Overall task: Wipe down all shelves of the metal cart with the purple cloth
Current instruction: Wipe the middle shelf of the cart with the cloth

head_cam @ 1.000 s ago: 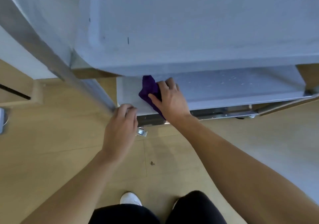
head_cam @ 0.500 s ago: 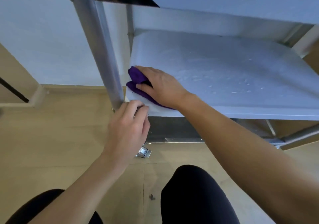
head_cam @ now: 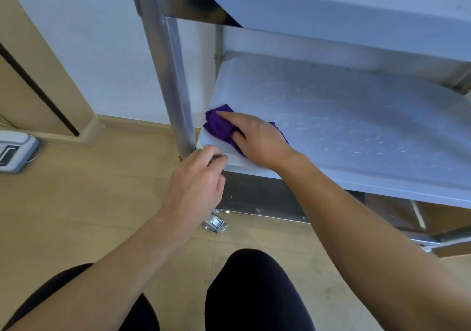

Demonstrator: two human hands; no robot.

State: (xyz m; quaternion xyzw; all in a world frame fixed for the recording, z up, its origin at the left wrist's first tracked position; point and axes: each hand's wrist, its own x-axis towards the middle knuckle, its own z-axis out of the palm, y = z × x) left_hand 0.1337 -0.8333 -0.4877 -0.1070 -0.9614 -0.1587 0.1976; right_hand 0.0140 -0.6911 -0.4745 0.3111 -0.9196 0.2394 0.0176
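Note:
The metal cart's lower shelf lies in front of me, dotted with wet streaks. A bunched purple cloth sits at its front left corner. My right hand lies over the cloth, gripping it between thumb and fingers and pressing it onto the shelf. My left hand curls its fingers round the shelf's front left corner, right beside the upright post. The shelf above overhangs the top of the view.
A caster with a metal brake tab stands on the wooden floor under the corner. A white device lies on the floor at far left by the wall. My knees in dark trousers are low in front of the cart.
My view has dropped from above the cart to level with the lower shelf. My right hand has stayed with the cloth at the left front corner, and my left hand has kept hold of that corner.

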